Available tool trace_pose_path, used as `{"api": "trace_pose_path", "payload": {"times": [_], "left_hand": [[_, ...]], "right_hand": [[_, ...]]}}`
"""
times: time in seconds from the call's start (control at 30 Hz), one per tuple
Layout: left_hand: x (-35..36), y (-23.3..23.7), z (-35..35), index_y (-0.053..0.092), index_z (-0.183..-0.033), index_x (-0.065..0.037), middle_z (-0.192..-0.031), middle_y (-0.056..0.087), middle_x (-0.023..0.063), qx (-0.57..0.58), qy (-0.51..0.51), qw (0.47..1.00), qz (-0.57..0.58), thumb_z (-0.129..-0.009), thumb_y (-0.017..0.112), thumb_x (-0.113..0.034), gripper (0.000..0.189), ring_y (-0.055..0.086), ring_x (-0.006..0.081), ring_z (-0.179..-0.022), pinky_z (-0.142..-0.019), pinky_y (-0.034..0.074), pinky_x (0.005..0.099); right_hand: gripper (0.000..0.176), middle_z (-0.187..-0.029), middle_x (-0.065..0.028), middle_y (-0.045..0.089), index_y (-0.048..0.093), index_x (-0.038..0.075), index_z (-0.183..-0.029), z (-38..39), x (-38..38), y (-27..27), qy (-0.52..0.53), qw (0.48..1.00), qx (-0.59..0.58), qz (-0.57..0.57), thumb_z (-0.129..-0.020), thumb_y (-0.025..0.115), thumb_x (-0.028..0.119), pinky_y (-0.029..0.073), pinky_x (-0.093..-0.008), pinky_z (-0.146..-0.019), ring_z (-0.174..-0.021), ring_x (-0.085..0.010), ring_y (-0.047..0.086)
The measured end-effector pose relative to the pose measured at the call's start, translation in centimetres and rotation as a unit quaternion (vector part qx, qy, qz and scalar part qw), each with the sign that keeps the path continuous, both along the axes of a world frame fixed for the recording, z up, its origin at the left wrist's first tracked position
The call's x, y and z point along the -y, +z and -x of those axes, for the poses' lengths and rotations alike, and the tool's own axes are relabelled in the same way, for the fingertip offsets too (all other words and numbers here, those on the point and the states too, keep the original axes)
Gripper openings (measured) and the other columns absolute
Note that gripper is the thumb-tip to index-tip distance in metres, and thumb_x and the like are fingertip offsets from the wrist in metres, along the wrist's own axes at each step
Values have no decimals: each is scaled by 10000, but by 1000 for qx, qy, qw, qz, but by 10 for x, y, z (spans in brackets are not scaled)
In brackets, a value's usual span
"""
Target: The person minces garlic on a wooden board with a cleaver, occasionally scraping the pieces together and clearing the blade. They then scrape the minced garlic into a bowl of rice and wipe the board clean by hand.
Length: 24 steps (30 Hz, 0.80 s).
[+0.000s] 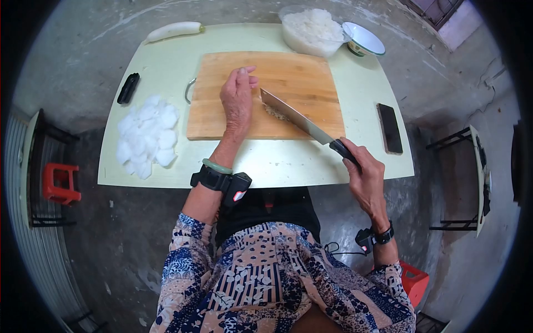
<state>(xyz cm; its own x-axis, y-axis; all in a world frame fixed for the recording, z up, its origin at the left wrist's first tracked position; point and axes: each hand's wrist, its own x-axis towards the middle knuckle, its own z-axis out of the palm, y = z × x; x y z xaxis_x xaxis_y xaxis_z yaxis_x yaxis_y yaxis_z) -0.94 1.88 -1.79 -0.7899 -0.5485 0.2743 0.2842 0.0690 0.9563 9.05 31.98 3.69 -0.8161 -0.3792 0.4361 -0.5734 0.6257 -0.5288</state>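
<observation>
My right hand (pixel 366 169) is wrapped around the black handle of a kitchen knife (pixel 297 117). The broad blade slants up and left over the wooden cutting board (pixel 222 125). Close beside the blade's edge lies a small heap of finely chopped bits (pixel 276 112), partly hidden by it. My left hand (pixel 239 95) is over the left middle of the board, left of the blade tip. Its fingers are loosely bent and apart, with nothing visible in them. Thin white slices (pixel 147 136) are piled on the table left of the board.
A white radish (pixel 175 31) lies at the table's far left, a black object (pixel 128 88) below it. At the back right stand a clear bowl of white shreds (pixel 313 33) and an enamel bowl (pixel 363 40). A phone (pixel 390 129) lies near the right edge.
</observation>
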Motion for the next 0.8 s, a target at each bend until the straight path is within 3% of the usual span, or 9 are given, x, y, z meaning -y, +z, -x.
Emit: {"api": "trace_pose_path", "payload": {"times": [0.8], "left_hand": [[0, -6, 4, 701, -1129, 18, -871, 695, 86, 1, -16, 1000, -2, -1084, 460, -277, 384, 655, 144, -792, -755, 551, 291]], "right_hand": [[496, -909, -130, 697, 660, 67, -1318, -4, -5, -3, -14, 1000, 6, -6, -848, 678, -89, 521, -341, -650, -732, -223, 666]]}}
